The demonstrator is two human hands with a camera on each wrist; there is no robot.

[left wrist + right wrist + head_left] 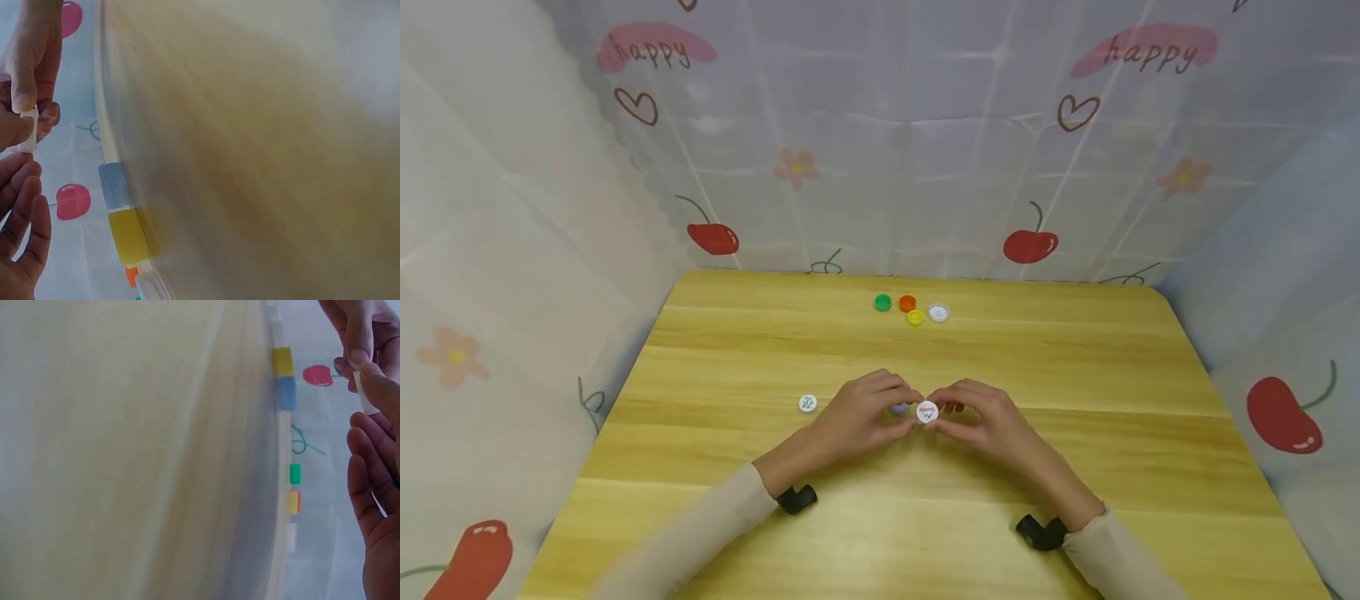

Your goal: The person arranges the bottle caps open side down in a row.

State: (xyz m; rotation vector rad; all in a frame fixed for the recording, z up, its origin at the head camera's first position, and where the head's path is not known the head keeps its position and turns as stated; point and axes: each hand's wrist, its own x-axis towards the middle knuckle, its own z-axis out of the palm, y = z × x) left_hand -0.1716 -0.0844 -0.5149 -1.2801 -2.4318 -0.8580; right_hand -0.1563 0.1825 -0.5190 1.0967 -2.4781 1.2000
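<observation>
In the head view a white round cap (927,412) with a small printed picture on top is held up between both hands. My left hand (871,414) pinches it from the left and my right hand (987,421) from the right, with thumb and fingertips. Edge-on, the white cap (29,131) shows between the fingers in the left wrist view. Below the hands a blue cap (114,185) and a yellow cap (128,236) sit side by side on the table. Fingers partly cover the blue cap (900,408) in the head view.
Another white printed cap (807,403) lies left of the left hand. Farther back on the wooden table (737,333) are a green cap (883,303), an orange cap (907,303), a yellow cap (915,318) and a white cap (938,312). Printed curtains (902,167) surround the table's back and sides.
</observation>
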